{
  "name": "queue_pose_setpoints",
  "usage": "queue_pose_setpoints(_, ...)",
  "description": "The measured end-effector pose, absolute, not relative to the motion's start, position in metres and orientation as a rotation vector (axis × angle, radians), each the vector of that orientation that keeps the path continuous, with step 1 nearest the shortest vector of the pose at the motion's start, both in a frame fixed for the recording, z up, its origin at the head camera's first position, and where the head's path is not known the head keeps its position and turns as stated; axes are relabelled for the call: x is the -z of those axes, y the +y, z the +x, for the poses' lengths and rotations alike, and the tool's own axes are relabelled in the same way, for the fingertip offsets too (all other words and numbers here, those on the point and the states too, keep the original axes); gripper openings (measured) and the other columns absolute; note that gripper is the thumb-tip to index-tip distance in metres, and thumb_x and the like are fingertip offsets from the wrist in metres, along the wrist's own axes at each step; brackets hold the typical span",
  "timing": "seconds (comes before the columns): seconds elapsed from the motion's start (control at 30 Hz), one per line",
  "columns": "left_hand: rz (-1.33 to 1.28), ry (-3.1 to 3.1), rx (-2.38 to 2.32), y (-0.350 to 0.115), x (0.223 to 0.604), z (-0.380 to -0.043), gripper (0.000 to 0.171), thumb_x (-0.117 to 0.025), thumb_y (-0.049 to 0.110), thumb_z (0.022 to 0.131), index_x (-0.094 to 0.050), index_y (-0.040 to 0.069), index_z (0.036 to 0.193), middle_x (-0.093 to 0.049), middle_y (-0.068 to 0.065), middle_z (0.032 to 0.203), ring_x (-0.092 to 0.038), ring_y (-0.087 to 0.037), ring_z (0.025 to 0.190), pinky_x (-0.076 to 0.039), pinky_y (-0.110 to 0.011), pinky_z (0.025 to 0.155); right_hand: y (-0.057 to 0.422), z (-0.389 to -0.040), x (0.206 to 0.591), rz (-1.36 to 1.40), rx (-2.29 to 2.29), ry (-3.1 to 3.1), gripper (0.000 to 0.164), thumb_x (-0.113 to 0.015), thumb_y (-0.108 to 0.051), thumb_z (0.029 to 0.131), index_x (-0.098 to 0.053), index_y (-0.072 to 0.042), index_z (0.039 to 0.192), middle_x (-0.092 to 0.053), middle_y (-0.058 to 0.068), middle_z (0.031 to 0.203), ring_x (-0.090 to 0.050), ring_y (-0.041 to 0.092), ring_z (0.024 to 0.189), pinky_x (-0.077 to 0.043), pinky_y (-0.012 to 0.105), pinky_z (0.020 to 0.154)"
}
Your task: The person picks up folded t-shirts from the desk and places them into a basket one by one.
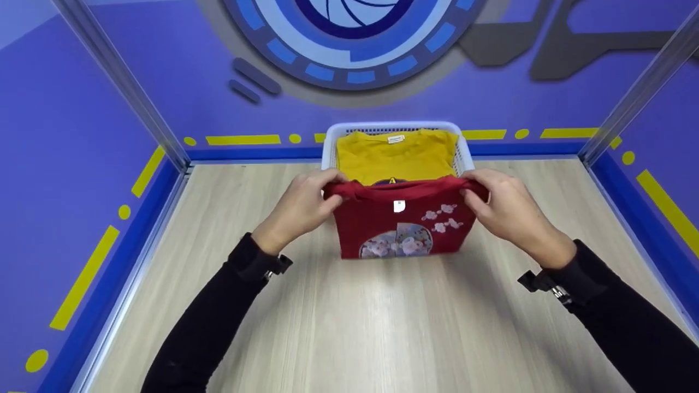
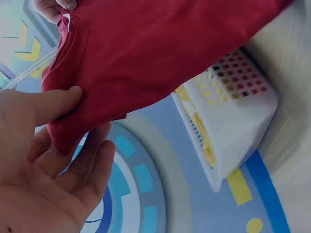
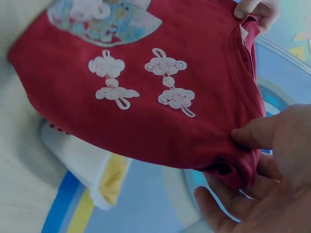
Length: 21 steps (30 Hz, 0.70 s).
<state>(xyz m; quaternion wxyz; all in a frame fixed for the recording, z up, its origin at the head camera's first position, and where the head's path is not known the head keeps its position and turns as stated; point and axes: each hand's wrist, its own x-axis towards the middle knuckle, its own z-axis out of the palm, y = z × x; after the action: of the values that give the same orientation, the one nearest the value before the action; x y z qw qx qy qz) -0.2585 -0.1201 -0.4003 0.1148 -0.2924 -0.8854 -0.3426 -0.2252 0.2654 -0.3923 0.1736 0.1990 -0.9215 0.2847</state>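
A red shirt (image 1: 401, 218) with white flower knots and a patterned round patch hangs folded between both hands, in front of the basket. The left hand (image 1: 306, 202) pinches its upper left corner, with the thumb on the near side, as the left wrist view shows the cloth (image 2: 126, 58) bunched there. At the opposite upper corner the right hand (image 1: 508, 204) pinches the shirt (image 3: 146, 87) between thumb and fingers. Behind it, a yellow shirt (image 1: 393, 158) lies in the white basket (image 1: 329, 147). The red cloth hides the basket's front in the head view.
The basket stands at the back of a pale wood table (image 1: 355, 327), near the blue and purple back wall (image 1: 164, 82). Side walls (image 1: 54, 164) with yellow marks enclose the table left and right. Each wrist carries a dark strap (image 1: 256, 262).
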Motion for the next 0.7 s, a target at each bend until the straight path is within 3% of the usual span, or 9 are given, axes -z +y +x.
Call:
queue_pose_setpoints(0.1,-0.876,-2.556,0.976,-0.123,0.393,-0.26,0.013,-0.079,0.011,0.101,-0.079,0.01,0.114,-0.079,-0.007,0.101,-0.063,-0.024,0.089,-0.05,-0.034,0.081,0.265,-0.228,0.386,0.573,-0.811,-2.599,0.024,-0.072,-0.006,0.103,-0.077,0.001,0.125,-0.079,0.024,0.121,-0.074,0.041,0.109,-0.06,0.06,0.094)
queue_pose_setpoints(0.23,-0.883,-2.534,0.958,-0.125,0.388,-0.269,0.015,-0.082,0.018,0.101,-0.084,0.013,0.115,-0.081,-0.005,0.102,-0.065,-0.024,0.091,-0.049,-0.034,0.08,0.265,-0.237,0.382,0.581,-0.789,-2.591,0.024,-0.071,-0.005,0.103,-0.078,0.001,0.124,-0.08,0.023,0.12,-0.075,0.038,0.105,-0.06,0.056,0.09)
queue_pose_setpoints(0.3,-0.87,-2.534,0.968,-0.125,0.386,-0.277,0.016,-0.082,0.02,0.101,-0.086,0.013,0.115,-0.083,-0.004,0.101,-0.067,-0.025,0.09,-0.049,-0.033,0.079,0.265,-0.245,0.381,0.581,-0.786,-2.572,0.023,-0.071,-0.004,0.103,-0.079,0.001,0.124,-0.081,0.022,0.119,-0.075,0.036,0.1,-0.06,0.051,0.086)
queue_pose_setpoints(0.43,-0.827,-2.579,1.005,-0.123,0.381,-0.299,0.016,-0.082,0.02,0.102,-0.086,0.011,0.114,-0.083,-0.007,0.1,-0.068,-0.025,0.087,-0.05,-0.033,0.077,0.265,-0.27,0.381,0.554,-0.783,-2.562,0.022,-0.072,-0.008,0.104,-0.08,0.0,0.123,-0.082,0.019,0.116,-0.076,0.03,0.093,-0.056,0.026,0.079)
queue_pose_setpoints(0.53,-0.769,-2.653,1.0,-0.119,0.377,-0.318,0.017,-0.08,0.021,0.103,-0.084,0.011,0.116,-0.081,-0.007,0.101,-0.065,-0.023,0.086,-0.048,-0.033,0.076,0.265,-0.291,0.379,0.525,-0.781,-2.61,0.024,-0.072,-0.01,0.105,-0.079,0.001,0.125,-0.082,0.02,0.115,-0.076,0.03,0.092,-0.052,0.019,0.074)
queue_pose_setpoints(0.7,-0.686,-2.758,0.885,-0.11,0.375,-0.352,0.016,-0.079,0.022,0.104,-0.083,0.013,0.116,-0.08,-0.006,0.104,-0.064,-0.023,0.092,-0.051,-0.037,0.084,0.262,-0.327,0.378,0.471,-0.792,-2.702,0.028,-0.067,-0.009,0.106,-0.077,0.003,0.129,-0.08,0.024,0.116,-0.075,0.035,0.096,-0.06,0.042,0.078)
